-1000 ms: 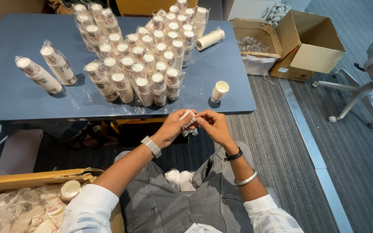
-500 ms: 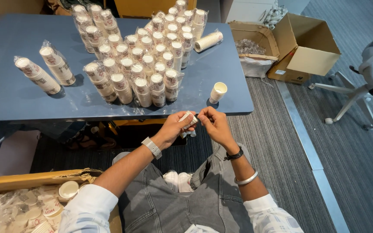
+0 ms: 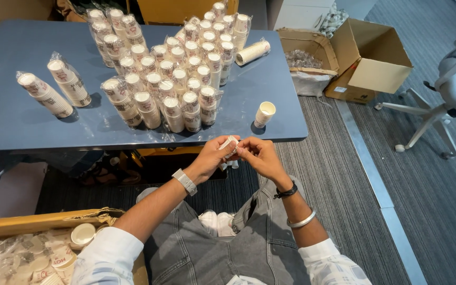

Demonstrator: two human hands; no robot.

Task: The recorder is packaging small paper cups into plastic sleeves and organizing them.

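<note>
The person sits just in front of the blue table point(image 3: 6, 121), and both hands meet below its near edge, over the lap. The left hand point(image 3: 209, 158) and the right hand point(image 3: 259, 155) together pinch a small white paper cup point(image 3: 230, 143), fingers curled narrow around it, the fingertips closing on its top end. The cup seems to lie roughly sideways between the hands, its long axis running left to right along the table's edge; which end is the mouth I cannot tell, as the fingers cover most of it. My guess is that the cup is being pulled apart from another or fiddled loose at the rim, a fine two-handed step calling next for a small careful tug, not force. On the table, near its front edge and just beyond the hands, a lone cup point(image 3: 264, 114) stands upright. Further back on the table stand many wrapped cup stacks point(image 3: 175, 89), and beside the table's right end sits an open cardboard box point(image 3: 365, 58).
</note>
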